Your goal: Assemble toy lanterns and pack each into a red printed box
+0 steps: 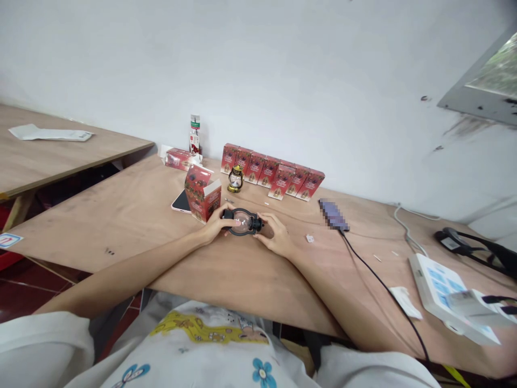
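A small black lantern [243,221] with a clear globe lies sideways between my hands, just above the table. My left hand [216,223] is closed around its base end. At the top end, the thumb and fingers of my right hand [275,235] grip the lantern's cap. Beyond my left hand stands a red printed box [203,194] with its flap up. A gold-and-black lantern [235,179] stands upright on the table behind the black one.
Several red boxes [270,171] stand in a row near the wall. Another box [180,159] lies beside a bottle [194,134]. A tablet [181,202] sits partly behind the open box. To the right are a phone [333,214] on a cable and a power strip [438,285].
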`<state>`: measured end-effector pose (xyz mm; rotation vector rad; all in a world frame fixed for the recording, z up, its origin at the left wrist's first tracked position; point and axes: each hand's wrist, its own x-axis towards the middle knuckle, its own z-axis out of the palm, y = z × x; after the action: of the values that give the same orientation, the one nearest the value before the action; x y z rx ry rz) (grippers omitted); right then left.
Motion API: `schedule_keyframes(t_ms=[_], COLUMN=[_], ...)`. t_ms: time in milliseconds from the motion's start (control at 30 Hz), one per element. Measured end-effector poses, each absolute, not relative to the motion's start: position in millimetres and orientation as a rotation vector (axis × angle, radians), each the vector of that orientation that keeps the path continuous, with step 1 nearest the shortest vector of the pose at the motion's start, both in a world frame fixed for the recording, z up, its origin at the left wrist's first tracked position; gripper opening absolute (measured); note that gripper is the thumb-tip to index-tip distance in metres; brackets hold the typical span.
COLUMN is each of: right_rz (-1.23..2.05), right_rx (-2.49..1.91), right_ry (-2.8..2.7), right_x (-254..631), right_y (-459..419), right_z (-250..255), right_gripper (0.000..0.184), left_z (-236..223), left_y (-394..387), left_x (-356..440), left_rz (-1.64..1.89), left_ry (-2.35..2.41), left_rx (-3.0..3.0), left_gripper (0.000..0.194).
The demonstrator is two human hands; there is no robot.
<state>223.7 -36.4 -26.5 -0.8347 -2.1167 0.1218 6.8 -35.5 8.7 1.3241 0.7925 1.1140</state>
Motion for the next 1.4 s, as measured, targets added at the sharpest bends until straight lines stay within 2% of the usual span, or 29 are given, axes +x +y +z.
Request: schedule_keyframes(t_ms=[233, 467, 600, 767, 867, 933, 1000, 1067, 1167, 1267, 1400], right_rz=[0.042, -0.325, -0.383, -0.308, -0.378, -0.386, -0.219, 0.104, 0.521, 0.665, 0.691], right_rx=[-0.899, -1.119, -0.889, -0.569, -0.53, -0.63, -0.776, -0.861, -0.87, -0.902, -0.923], right_ry=[-2.103, -1.905, -1.994, -2.329, -2.153, -1.893, -1.699, -1.631, -1.575, -1.475, -1.351], right_x=[224.9, 222.3, 218.3, 206.9, 203.3, 202.4, 201.3, 199.2, 195.1, 191.3, 189.1], right_y=[-34.2, -37.0, -41.3, -51.1, -57.9, -60.3, -59.4, -55.6, -48.9, -46.9, -46.6], right_z=[-26.6, -29.4, -31.7, -34.6, -36.2, -36.0, -35.2, -34.7, -35.0, -33.6, -30.0], right_gripper=[0.051, 0.041, 0.041, 0.04, 0.042, 0.049, 0.061, 0.069, 0.069, 0.063, 0.058], left_z=[10.2, -1.7, -8.0, -11.2, -14.6, -15.9, -15.4, -13.4, -8.6, -0.6, 21.7], left_y=[-35.2, -32.9, -39.8, -40.0, -34.5, -32.3, -32.9, -36.5, -45.0, -53.3, -64.4], left_x=[6.2, 10.1, 16.1, 20.4, 21.8, 23.1, 24.4, 24.9, 23.9, 20.3, 8.1], left_rz=[1.135, 1.278, 1.158, 1.173, 1.216, 1.259, 1.28, 1.244, 1.101, 1.051, 1.306], left_ry=[0.802, 1.026, 1.246, 1.2, 1.095, 0.989, 0.885, 0.8, 0.787, 0.894, 1.036], left_rx=[1.398, 1.889, 1.907, 1.867, 1.731, 1.63, 1.594, 1.651, 1.847, 2.132, 2.524], left_gripper=[0.037, 0.04, 0.046, 0.034, 0.033, 0.034, 0.035, 0.033, 0.031, 0.032, 0.032])
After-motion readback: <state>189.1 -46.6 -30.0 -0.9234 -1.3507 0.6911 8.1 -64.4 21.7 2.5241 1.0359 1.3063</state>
